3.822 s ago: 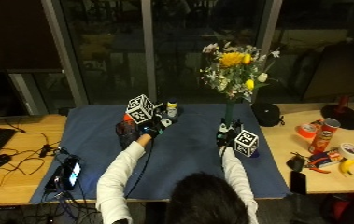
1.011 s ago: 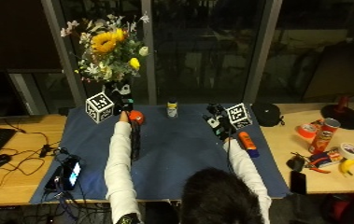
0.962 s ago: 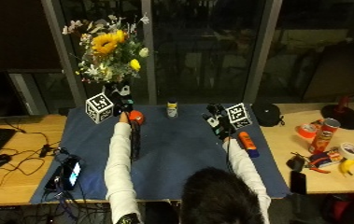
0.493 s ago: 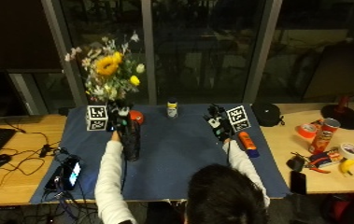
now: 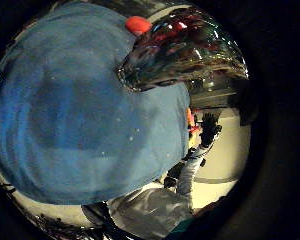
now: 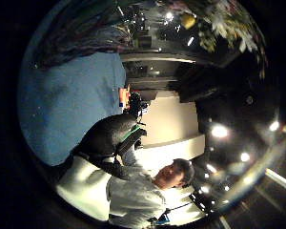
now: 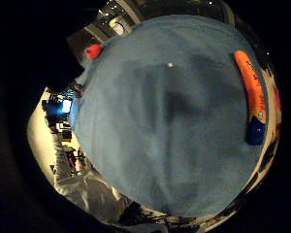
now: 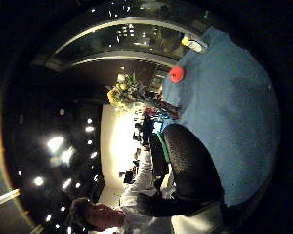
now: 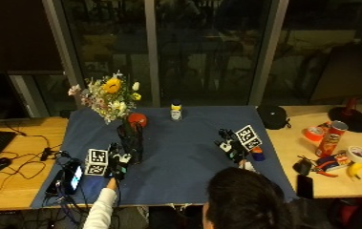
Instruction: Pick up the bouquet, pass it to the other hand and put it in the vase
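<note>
Cloth: we see the blue cloth [image 9: 186,143] covering the table.
Bouquet: bouquet [image 9: 109,98] stands in the dark vase [image 9: 130,140].
Left hand: left hand [image 9: 115,164] just beside the vase; we cannot tell its fingers.
Right hand: right hand [image 9: 234,149] well apart from the vase; fingers unclear.
Ball: red ball [image 9: 137,119] just behind the vase.
Bottle: small bottle [image 9: 176,110] beyond it.

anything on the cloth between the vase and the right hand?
Outside view: only bare blue cloth lies between the vase and the right hand. The small bottle stands farther back, off that line.
</note>
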Available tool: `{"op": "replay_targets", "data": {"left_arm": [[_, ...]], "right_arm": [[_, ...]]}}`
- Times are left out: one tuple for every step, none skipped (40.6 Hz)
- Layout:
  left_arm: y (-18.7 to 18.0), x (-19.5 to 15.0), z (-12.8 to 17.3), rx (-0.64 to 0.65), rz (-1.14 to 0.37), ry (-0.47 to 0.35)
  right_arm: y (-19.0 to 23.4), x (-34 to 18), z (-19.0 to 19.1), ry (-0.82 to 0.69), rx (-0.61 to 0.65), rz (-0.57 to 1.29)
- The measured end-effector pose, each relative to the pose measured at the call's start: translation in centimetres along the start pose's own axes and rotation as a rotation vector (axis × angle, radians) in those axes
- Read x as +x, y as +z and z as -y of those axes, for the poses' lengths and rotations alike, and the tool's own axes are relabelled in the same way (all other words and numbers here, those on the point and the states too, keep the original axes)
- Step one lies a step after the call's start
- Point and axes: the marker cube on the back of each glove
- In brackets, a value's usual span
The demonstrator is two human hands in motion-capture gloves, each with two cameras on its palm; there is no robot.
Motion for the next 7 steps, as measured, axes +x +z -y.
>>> {"op": "replay_targets", "data": {"left_arm": [[-0.2,0.0,-0.3,-0.007,0.006,0.001],[-0.3,0.1,-0.7,-0.017,0.011,-0.002],[-0.4,0.1,-1.1,-0.03,0.015,-0.007],[-0.5,0.2,-1.5,-0.043,0.018,-0.012],[-0.6,0.3,-1.8,-0.052,0.02,-0.017],[-0.6,0.4,-2.0,-0.059,0.02,-0.02],[-0.7,0.4,-2.1,-0.061,0.02,-0.022]], "right_arm": [[0.2,0.3,0.0,0.0,-0.009,-0.013],[0.4,0.5,0.0,0.004,-0.028,-0.012],[0.7,0.6,-0.1,0.011,-0.053,-0.001],[0.9,0.6,-0.2,0.022,-0.078,0.015],[1.1,0.5,-0.3,0.033,-0.1,0.032],[1.2,0.5,-0.4,0.042,-0.114,0.045],[1.3,0.4,-0.5,0.046,-0.121,0.051]]}}
